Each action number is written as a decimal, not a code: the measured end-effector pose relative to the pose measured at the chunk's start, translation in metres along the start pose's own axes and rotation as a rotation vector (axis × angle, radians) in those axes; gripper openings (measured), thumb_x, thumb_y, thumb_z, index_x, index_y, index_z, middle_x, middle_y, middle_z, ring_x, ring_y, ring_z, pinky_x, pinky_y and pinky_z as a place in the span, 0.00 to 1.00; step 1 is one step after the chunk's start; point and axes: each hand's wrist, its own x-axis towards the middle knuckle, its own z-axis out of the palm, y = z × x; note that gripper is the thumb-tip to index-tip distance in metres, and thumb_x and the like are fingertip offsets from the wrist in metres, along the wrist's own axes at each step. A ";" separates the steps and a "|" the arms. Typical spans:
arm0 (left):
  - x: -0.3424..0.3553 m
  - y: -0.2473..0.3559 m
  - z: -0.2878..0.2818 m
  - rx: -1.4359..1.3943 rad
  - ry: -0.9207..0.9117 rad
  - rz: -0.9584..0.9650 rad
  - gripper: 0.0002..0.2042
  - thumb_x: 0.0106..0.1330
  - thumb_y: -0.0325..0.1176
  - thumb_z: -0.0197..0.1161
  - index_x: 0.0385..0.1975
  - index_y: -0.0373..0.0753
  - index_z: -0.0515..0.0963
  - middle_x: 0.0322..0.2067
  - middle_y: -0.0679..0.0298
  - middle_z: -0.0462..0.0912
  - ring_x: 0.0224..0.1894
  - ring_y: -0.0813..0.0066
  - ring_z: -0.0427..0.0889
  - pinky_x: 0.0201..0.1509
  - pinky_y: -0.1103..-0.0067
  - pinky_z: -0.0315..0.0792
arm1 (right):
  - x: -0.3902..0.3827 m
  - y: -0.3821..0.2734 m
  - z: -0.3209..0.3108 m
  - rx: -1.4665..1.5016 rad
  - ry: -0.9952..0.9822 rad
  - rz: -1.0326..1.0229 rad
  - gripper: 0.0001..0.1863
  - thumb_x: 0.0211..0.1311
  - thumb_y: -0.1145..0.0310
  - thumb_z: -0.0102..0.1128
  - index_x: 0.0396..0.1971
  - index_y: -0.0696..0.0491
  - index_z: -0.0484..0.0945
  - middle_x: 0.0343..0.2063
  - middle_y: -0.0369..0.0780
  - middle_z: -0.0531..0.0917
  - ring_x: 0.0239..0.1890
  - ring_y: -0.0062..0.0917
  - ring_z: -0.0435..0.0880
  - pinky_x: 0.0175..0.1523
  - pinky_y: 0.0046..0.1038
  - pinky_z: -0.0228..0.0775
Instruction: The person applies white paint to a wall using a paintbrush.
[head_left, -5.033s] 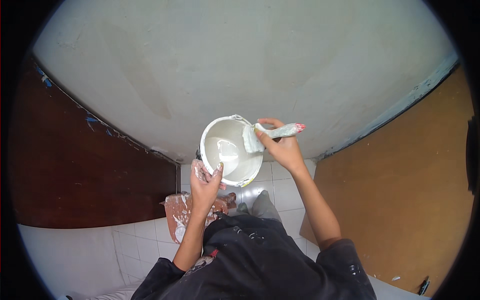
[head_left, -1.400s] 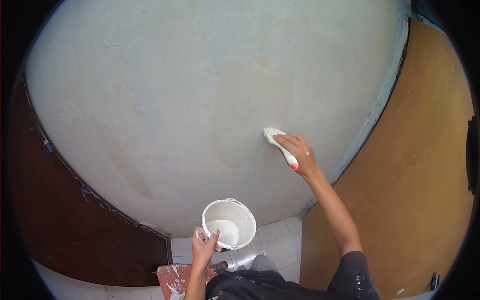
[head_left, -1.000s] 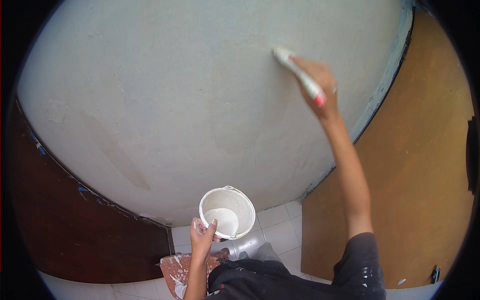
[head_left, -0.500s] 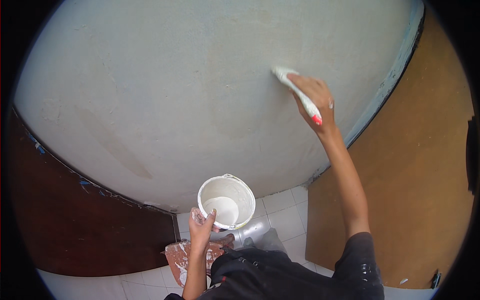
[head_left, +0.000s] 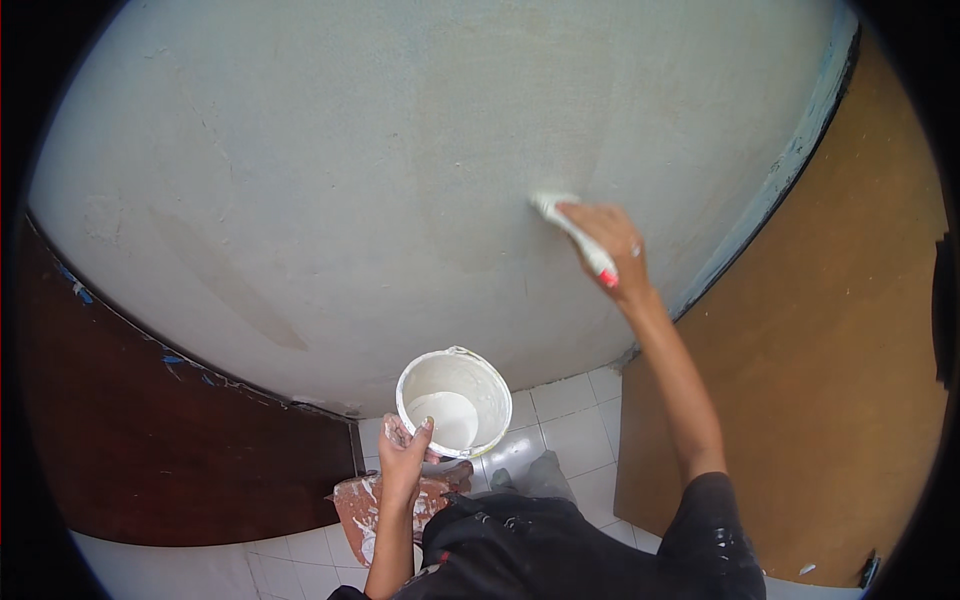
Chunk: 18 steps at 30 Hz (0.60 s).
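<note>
Right hand (head_left: 622, 238): my fingers are closed round a paintbrush (head_left: 590, 248), white-coated, red at the handle's end. Bristles blurred, up against the wall (head_left: 330, 150); firm contact I cannot tell. Left hand (head_left: 402, 462): pinching the near-left rim of a white bucket (head_left: 450, 374), thumb over the lip, fingers outside and smeared white. White paint (head_left: 448, 418) pools in the bottom. Dark shirt (head_left: 560, 550) flecked white; small red mark on its front, too small to make out. Wall pale grey-white, duller patches, small bumps. Below: white floor tiles (head_left: 575, 440), a reddish-brown board (head_left: 352, 508) splashed white. Left, a dark red-brown panel (head_left: 180, 430), blue flecks along its edge; right, a yellow-brown panel (head_left: 780, 350).
</note>
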 end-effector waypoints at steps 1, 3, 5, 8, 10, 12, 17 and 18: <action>0.000 0.000 0.001 -0.004 -0.002 0.000 0.11 0.71 0.28 0.69 0.37 0.37 0.69 0.26 0.65 0.78 0.19 0.82 0.79 0.19 0.85 0.73 | 0.025 -0.001 -0.018 -0.003 -0.002 -0.002 0.27 0.55 0.75 0.68 0.58 0.46 0.85 0.53 0.36 0.88 0.48 0.37 0.86 0.54 0.34 0.80; 0.001 -0.001 0.000 -0.003 -0.002 0.001 0.12 0.71 0.28 0.69 0.37 0.37 0.69 0.27 0.65 0.78 0.20 0.82 0.79 0.19 0.85 0.73 | 0.061 -0.009 -0.036 -0.116 0.122 -0.048 0.27 0.55 0.75 0.68 0.58 0.45 0.85 0.53 0.37 0.88 0.47 0.37 0.86 0.53 0.33 0.80; 0.000 -0.001 0.001 -0.017 0.004 0.006 0.12 0.71 0.28 0.69 0.37 0.37 0.69 0.27 0.64 0.78 0.20 0.82 0.79 0.19 0.85 0.73 | 0.059 -0.020 -0.034 -0.132 0.115 -0.056 0.27 0.55 0.76 0.68 0.58 0.45 0.84 0.54 0.36 0.88 0.48 0.37 0.86 0.52 0.33 0.81; 0.001 -0.001 0.001 -0.020 0.004 0.009 0.12 0.71 0.28 0.69 0.38 0.37 0.69 0.28 0.64 0.79 0.20 0.82 0.79 0.18 0.86 0.73 | 0.007 -0.022 -0.002 -0.165 0.011 -0.074 0.27 0.57 0.76 0.65 0.58 0.45 0.84 0.54 0.35 0.88 0.49 0.37 0.85 0.51 0.32 0.82; 0.002 -0.002 0.003 -0.013 0.002 0.007 0.12 0.71 0.28 0.69 0.38 0.37 0.69 0.29 0.64 0.79 0.20 0.82 0.79 0.18 0.86 0.73 | -0.044 -0.032 0.028 -0.119 -0.109 -0.039 0.25 0.58 0.76 0.62 0.58 0.45 0.84 0.54 0.35 0.87 0.50 0.36 0.85 0.51 0.33 0.81; 0.004 -0.003 0.003 -0.007 -0.002 -0.007 0.11 0.70 0.27 0.69 0.38 0.37 0.69 0.28 0.64 0.79 0.20 0.82 0.79 0.18 0.86 0.73 | -0.067 -0.036 0.041 -0.082 -0.166 0.006 0.24 0.59 0.75 0.62 0.57 0.46 0.84 0.53 0.35 0.87 0.50 0.36 0.85 0.52 0.33 0.81; 0.000 -0.002 0.001 -0.002 0.011 0.001 0.12 0.70 0.28 0.69 0.37 0.37 0.69 0.28 0.64 0.78 0.20 0.82 0.79 0.18 0.85 0.73 | -0.010 -0.014 0.002 0.020 -0.037 0.013 0.24 0.58 0.75 0.63 0.56 0.46 0.85 0.54 0.36 0.87 0.50 0.37 0.85 0.55 0.36 0.79; 0.000 0.000 -0.001 -0.003 0.019 0.013 0.12 0.70 0.28 0.69 0.37 0.37 0.69 0.28 0.64 0.78 0.20 0.81 0.79 0.18 0.85 0.73 | 0.011 -0.015 -0.009 0.026 -0.036 0.014 0.24 0.58 0.75 0.63 0.56 0.46 0.85 0.54 0.36 0.87 0.50 0.37 0.85 0.55 0.36 0.79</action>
